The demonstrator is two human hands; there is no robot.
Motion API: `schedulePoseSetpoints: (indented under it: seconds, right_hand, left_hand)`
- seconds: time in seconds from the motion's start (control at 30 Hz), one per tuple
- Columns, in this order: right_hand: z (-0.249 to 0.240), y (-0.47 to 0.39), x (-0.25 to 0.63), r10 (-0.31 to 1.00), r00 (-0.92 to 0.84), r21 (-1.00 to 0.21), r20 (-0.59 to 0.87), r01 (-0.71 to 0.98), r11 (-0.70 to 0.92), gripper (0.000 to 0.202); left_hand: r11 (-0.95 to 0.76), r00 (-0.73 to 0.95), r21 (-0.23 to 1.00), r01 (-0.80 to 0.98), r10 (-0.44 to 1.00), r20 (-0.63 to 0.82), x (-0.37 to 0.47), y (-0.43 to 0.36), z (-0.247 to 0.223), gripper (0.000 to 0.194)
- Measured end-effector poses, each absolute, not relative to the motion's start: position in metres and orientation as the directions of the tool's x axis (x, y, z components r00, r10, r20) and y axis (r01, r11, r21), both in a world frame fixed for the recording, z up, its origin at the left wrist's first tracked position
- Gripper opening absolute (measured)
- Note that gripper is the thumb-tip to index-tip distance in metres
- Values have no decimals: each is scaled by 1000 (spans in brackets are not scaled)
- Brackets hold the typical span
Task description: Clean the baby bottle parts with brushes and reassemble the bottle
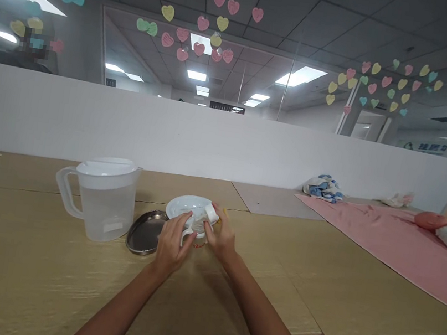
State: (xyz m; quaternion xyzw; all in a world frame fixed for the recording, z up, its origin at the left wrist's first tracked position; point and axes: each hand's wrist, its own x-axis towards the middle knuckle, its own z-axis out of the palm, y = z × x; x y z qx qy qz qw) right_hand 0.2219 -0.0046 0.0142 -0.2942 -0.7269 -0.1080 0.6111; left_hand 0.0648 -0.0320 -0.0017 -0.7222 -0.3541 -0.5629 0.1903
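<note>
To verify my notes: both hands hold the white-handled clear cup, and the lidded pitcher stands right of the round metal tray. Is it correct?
Not entirely: the head view shows the lidded pitcher left of the round metal tray, not right. The left hand and right hand do hold the white-handled clear cup.

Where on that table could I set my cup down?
Bare tabletop lies between the right hand and the pink cloth, and in front of the pitcher, left of the left forearm. It's crowded from the pitcher to the right hand, with metal dish, white plate, left hand and held container packed close.
</note>
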Motion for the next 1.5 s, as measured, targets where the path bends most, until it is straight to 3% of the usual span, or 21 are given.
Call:
schedulePoseSetpoints:
  seconds: [0.17,0.3,0.6,1.0,1.27,1.5]
  right_hand:
    - [11,-11,217,79,-267,66,960,493,868,53]
    - [12,-13,218,33,-335,169,942,555,815,45]
    - [17,-20,216,-48,-359,257,932,563,785,37]
    - [12,-16,212,-133,-379,328,916,517,791,35]
    - [5,-13,212,-52,-377,247,925,491,835,36]
    - [14,-16,215,-51,-371,248,927,506,826,30]
  left_hand:
    - [-732,123,70,677,207,971,66,-37,1,32]
    - [-763,110,92,640,209,972,67,-39,4,25]
    - [-782,126,162,602,293,948,68,-38,4,15]
    - [-770,103,136,623,253,962,70,-42,8,14]
    - [-750,57,166,641,262,963,67,-42,4,13]
    - [-767,27,120,630,175,984,67,-38,-2,15]
